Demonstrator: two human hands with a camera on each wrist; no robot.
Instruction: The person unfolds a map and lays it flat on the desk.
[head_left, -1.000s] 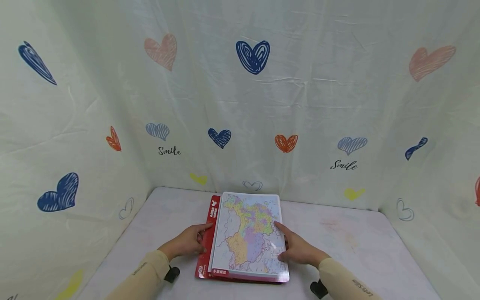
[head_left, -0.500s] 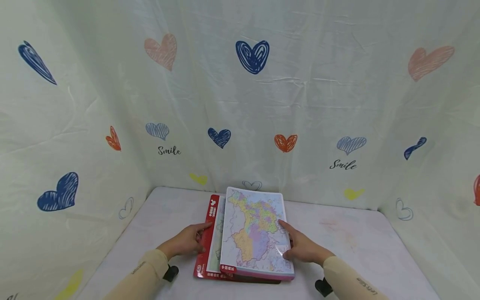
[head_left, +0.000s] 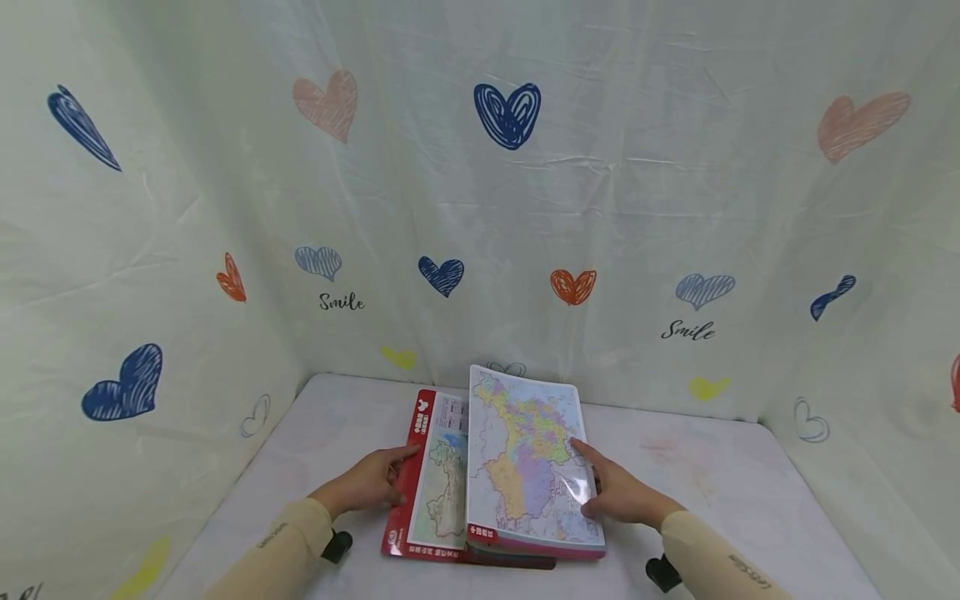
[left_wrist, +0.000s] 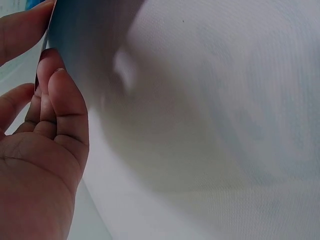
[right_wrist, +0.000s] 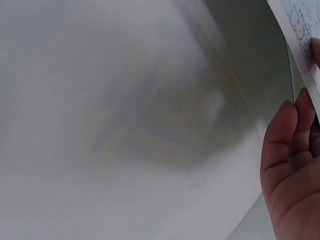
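Two printed maps overlap in the middle of the head view. The lower one is a red-bordered map (head_left: 442, 508), its right part hidden by the upper map. My left hand (head_left: 367, 481) pinches its left edge; in the left wrist view the thumb and curled fingers (left_wrist: 65, 107) lie on either side of the thin sheet. On top and to the right is a white-edged map (head_left: 525, 467) with pastel regions and a red corner label. Gripping its right edge is my right hand (head_left: 626, 493), its curled fingers (right_wrist: 280, 135) beneath the map in the right wrist view.
Both maps are over a white table (head_left: 675, 517) with faint pinkish stains. White curtains (head_left: 622, 208) printed with hearts and "Smile" enclose the back and sides. Dark wrist pieces show under both cream sleeves (head_left: 277, 550).
The right hand has drawn the upper map to the right and slightly away, baring more of the red-bordered map beneath. The left hand keeps its hold, shifting very slightly left.
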